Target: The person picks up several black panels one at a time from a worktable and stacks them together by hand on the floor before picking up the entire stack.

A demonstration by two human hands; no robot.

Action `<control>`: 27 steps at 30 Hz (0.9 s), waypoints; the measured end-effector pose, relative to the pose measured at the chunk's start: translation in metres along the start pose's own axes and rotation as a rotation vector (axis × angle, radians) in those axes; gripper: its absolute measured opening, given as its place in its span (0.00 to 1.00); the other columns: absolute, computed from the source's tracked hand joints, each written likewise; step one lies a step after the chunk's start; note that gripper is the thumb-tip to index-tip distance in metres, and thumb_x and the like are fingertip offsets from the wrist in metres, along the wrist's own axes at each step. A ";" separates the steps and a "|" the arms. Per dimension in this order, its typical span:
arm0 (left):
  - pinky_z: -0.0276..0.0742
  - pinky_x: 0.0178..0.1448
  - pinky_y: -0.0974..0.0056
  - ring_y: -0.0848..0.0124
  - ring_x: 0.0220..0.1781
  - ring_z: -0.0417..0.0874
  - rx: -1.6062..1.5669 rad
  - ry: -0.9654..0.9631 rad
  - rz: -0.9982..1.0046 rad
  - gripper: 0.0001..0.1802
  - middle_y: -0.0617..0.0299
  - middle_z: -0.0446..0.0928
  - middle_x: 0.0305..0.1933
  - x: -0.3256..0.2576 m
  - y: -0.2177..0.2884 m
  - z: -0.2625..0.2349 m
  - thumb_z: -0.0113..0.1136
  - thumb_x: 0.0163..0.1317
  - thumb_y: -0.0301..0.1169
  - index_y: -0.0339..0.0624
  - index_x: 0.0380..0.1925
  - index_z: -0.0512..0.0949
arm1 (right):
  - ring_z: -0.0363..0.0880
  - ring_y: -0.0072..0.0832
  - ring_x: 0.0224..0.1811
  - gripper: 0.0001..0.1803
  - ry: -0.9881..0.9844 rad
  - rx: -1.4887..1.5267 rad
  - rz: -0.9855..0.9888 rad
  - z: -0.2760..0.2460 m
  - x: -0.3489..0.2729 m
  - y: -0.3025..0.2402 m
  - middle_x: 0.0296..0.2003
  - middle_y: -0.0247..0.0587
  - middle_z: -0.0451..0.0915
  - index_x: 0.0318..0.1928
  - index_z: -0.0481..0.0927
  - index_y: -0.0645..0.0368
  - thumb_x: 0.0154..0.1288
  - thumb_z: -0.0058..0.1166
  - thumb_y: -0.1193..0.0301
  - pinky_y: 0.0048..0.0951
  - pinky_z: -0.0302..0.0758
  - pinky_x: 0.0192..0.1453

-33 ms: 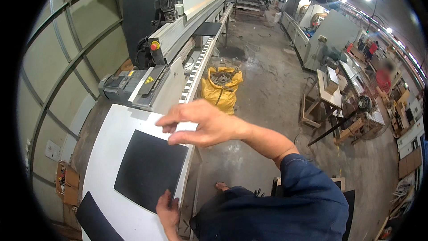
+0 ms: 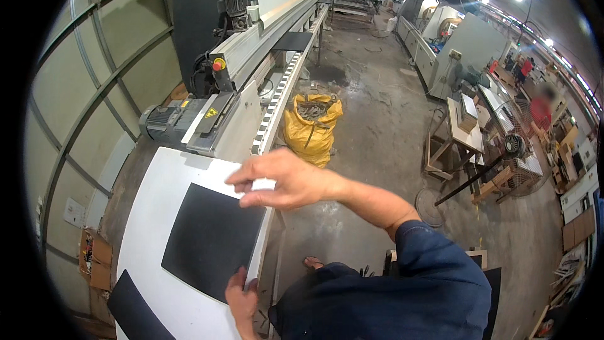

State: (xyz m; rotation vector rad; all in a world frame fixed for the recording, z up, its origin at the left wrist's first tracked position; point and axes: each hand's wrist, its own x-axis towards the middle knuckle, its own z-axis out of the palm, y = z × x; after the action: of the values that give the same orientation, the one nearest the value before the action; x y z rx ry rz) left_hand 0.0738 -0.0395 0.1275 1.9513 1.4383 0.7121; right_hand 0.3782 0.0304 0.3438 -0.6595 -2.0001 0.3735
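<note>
A dark, flat rectangular panel [image 2: 211, 239] lies on a white tabletop [image 2: 146, 214]. My left hand [image 2: 242, 302] touches its near right corner, thumb and finger apart. Over the panel's far right corner I hold my right hand [image 2: 283, 179] in the air, fingers bent forward and thumb apart, with nothing between them. A second dark panel [image 2: 135, 308] lies at the lower left of the tabletop, partly cut off by the picture's rim.
Beyond the tabletop stands a long machine with a motor [image 2: 167, 123] and a striped conveyor track [image 2: 277, 101], carrying another dark panel [image 2: 293, 41]. A yellow sack [image 2: 308, 132] sits on the floor. To the right are a wooden table [image 2: 462, 129], a fan [image 2: 514, 146] and a person in red [image 2: 541, 113].
My left hand has shifted slightly to the right along the panel's corner. My right hand has moved a little to the right and down. The panel has hardly moved.
</note>
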 end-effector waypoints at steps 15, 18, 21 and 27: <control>0.77 0.55 0.55 0.54 0.52 0.82 0.087 -0.317 0.028 0.23 0.50 0.81 0.48 0.004 0.000 0.023 0.61 0.60 0.41 0.37 0.51 0.78 | 0.81 0.48 0.45 0.20 -0.413 0.247 0.585 0.164 -0.119 0.054 0.41 0.52 0.82 0.46 0.80 0.63 0.62 0.58 0.59 0.42 0.77 0.48; 0.76 0.56 0.53 0.51 0.54 0.79 0.121 -0.247 0.159 0.23 0.50 0.79 0.52 0.001 -0.078 0.080 0.57 0.61 0.42 0.42 0.54 0.76 | 0.78 0.49 0.50 0.23 -0.562 0.149 0.381 0.194 -0.109 0.036 0.43 0.52 0.82 0.52 0.79 0.63 0.62 0.56 0.59 0.41 0.74 0.56; 0.76 0.54 0.52 0.49 0.51 0.80 0.200 -0.394 0.298 0.21 0.48 0.79 0.50 0.017 -0.075 0.110 0.56 0.60 0.41 0.43 0.50 0.78 | 0.78 0.50 0.49 0.23 -0.606 0.166 0.233 0.218 -0.106 0.016 0.41 0.52 0.81 0.48 0.80 0.64 0.61 0.57 0.58 0.42 0.74 0.56; 0.76 0.53 0.50 0.49 0.49 0.80 0.304 -0.884 0.269 0.17 0.48 0.79 0.47 0.055 0.050 0.114 0.55 0.61 0.39 0.43 0.46 0.79 | 0.81 0.49 0.36 0.17 -0.956 0.431 0.093 0.300 -0.120 0.003 0.31 0.52 0.82 0.31 0.83 0.57 0.47 0.65 0.58 0.44 0.75 0.38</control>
State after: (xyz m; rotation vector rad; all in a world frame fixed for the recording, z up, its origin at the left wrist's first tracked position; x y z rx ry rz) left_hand 0.2022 -0.0157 0.0912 2.2710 0.7622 -0.2985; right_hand 0.1650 -0.0357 0.1106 -0.3013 -2.6308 1.3253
